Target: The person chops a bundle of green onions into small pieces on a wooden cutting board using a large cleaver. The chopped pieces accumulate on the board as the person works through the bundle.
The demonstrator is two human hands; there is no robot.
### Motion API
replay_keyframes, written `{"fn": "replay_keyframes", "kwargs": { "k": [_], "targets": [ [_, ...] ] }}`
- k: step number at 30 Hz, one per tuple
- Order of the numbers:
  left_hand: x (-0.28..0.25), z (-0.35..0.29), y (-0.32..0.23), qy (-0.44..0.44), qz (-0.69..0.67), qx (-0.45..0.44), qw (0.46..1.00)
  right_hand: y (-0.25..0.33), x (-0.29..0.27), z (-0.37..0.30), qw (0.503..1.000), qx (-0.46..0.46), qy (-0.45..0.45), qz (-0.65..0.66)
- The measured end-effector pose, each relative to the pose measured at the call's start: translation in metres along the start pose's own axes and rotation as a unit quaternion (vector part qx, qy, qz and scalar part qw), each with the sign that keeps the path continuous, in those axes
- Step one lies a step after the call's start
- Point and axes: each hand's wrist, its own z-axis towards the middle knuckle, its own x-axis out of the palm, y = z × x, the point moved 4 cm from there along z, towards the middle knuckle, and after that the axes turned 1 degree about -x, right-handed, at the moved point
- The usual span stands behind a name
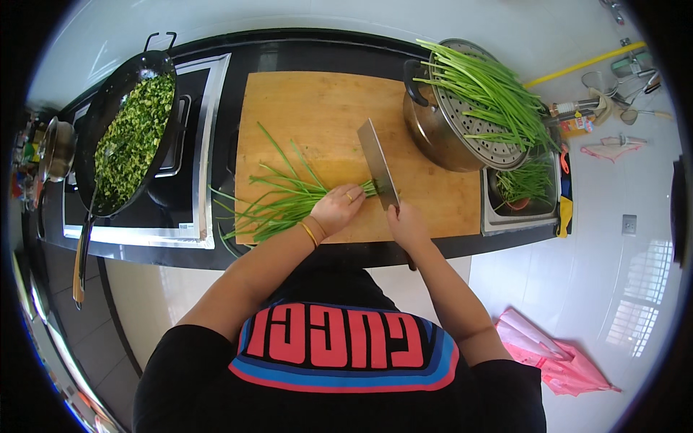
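Observation:
My left hand (338, 208) is closed over a bunch of long green chives (283, 202), pressing it to the wooden cutting board (325, 108). The loose leaf ends fan out to the left, some past the board's left edge. The gathered ends stick out just right of my fingers. My right hand (410, 228) grips a cleaver (377, 162) by its handle, whose dark end shows below the hand. Its broad blade stands on edge at the gathered ends, close beside my left fingers. Whether the edge touches the board I cannot tell.
On the stove at left, a black wok (94, 144) holds chopped greens. At the back right a steel pot (426, 126) carries a perforated steamer tray (462, 108) heaped with more chives. Beyond it, greens lie in the sink (521, 216). Utensils (628, 86) hang on the right wall.

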Motion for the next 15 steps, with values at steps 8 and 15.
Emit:
{"fn": "replay_keyframes", "kwargs": {
  "k": [8, 15],
  "targets": [
    [0.003, 0.001, 0.001, -0.004, -0.007, -0.003, 1.000, 0.005, -0.021, -0.032, 0.999, 0.009, 0.036, -0.038],
    [0.005, -0.002, 0.001, -0.008, -0.003, 0.006, 1.000, 0.014, -0.007, -0.010, 0.997, 0.031, 0.057, -0.042]
  ]
}}
